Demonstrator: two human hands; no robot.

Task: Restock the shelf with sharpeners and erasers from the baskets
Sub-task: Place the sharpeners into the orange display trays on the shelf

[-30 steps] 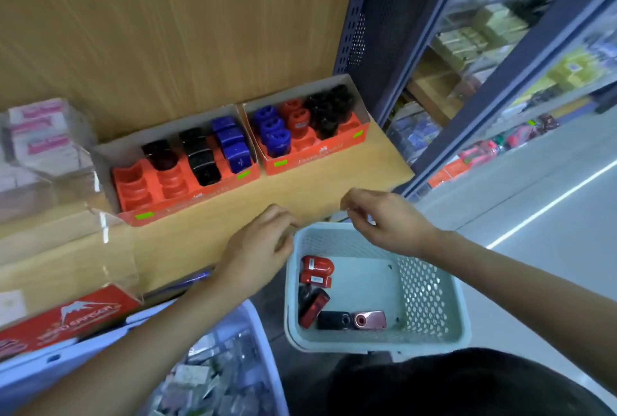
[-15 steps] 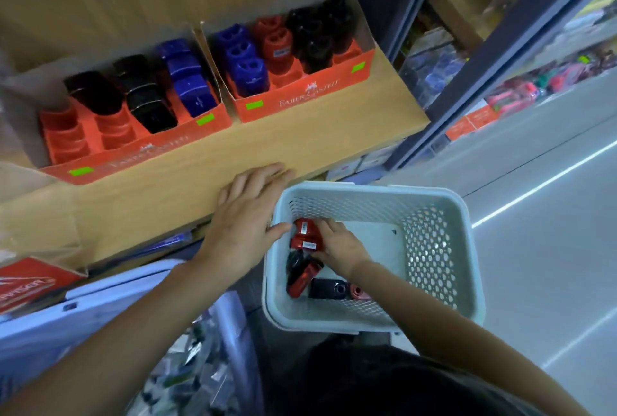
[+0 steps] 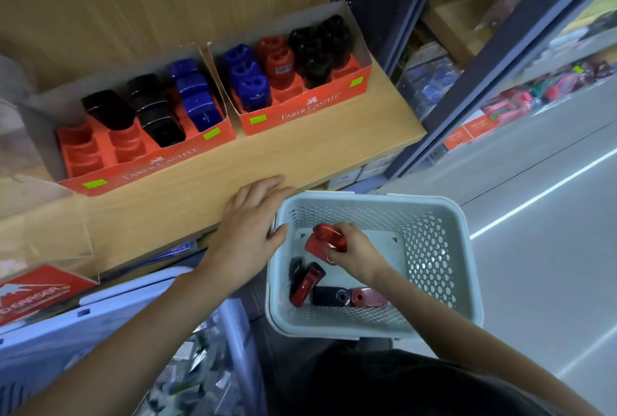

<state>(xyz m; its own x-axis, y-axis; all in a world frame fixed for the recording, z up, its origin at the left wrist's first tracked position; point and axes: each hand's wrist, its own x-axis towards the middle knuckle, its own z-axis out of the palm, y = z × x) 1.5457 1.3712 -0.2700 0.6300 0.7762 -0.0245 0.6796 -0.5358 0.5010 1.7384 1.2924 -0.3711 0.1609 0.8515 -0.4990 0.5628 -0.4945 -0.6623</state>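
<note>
Lifted since the last frame, the red sharpeners (image 3: 325,238) sit gripped in my right hand (image 3: 355,253) above the basket (image 3: 430,248) floor, while my flat left hand (image 3: 248,228), resting on the shelf (image 3: 317,151), steadies the rim.

In the pale basket (image 3: 430,248), the right grip (image 3: 355,250) pinches a red sharpener (image 3: 327,236), while at its nine o'clock the left grip (image 3: 248,232) rests on the shelf (image 3: 317,155) edge.
</note>
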